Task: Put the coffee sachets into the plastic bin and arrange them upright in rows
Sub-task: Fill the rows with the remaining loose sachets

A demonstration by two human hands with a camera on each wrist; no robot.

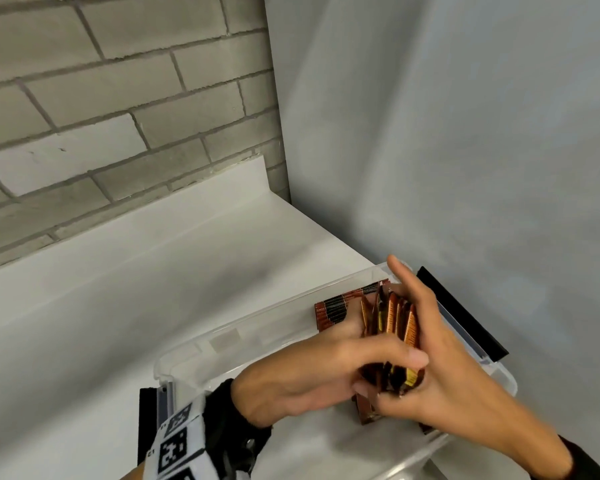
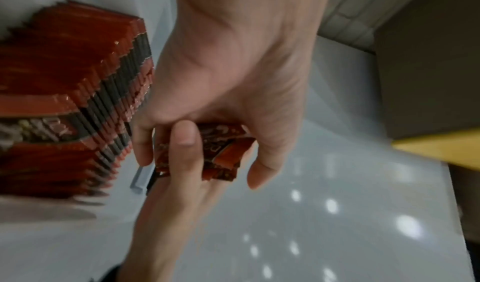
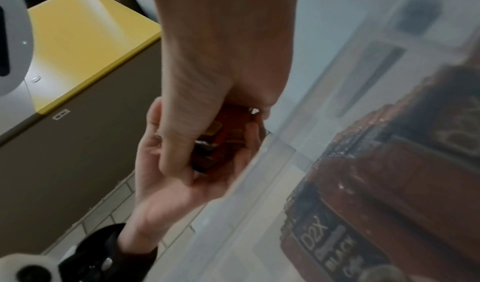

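A clear plastic bin [image 1: 201, 341] stands on a white counter. A row of red-brown coffee sachets [image 1: 331, 311] stands upright against its far right end; this row [image 2: 78, 101] fills the left of the left wrist view and shows blurred through the bin wall [image 3: 389, 183]. Over the bin, my left hand [image 1: 378, 358] and right hand [image 1: 433, 341] both grip one fanned bundle of sachets [image 1: 392, 320] between them. The bundle [image 2: 223, 152] sits pinched between both hands, mostly hidden [image 3: 221, 138] in the right wrist view. My right index finger points up over the bin's far rim.
The bin has black latches at its right end [image 1: 465, 313] and left end [image 1: 149, 417]. A grey brick wall [image 1: 118, 98] runs behind the counter and a plain grey panel [image 1: 465, 133] closes it off on the right. A yellow-topped cabinet [image 3: 85, 39] stands below.
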